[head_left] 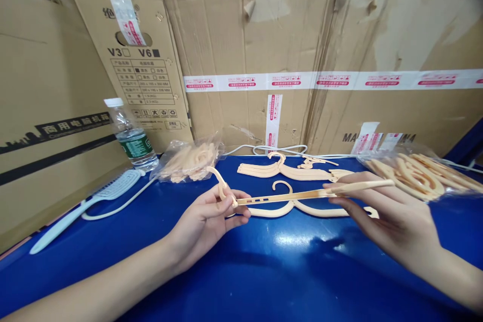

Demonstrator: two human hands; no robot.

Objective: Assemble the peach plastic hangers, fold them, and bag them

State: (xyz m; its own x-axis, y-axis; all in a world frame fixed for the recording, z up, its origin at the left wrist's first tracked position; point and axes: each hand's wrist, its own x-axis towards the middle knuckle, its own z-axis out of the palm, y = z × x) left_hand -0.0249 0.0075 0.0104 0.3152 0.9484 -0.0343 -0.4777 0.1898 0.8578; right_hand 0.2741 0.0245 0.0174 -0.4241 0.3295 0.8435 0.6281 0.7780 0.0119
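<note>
From the head camera, the left hand [206, 221] pinches the hook end and the right hand [381, 211] pinches the far end of a peach plastic hanger arm [302, 194], held level between the fingers above a finished hanger [302, 209] on the blue tabletop [264, 271].

Bare left forearm reaching in from lower left, left hand [211, 219] curled, thumb and fingertips pinched shut. Bare right forearm entering from lower right, right hand [381, 211] palm down, fingers extended leftward, thumb pressed against them in a grip.
</note>
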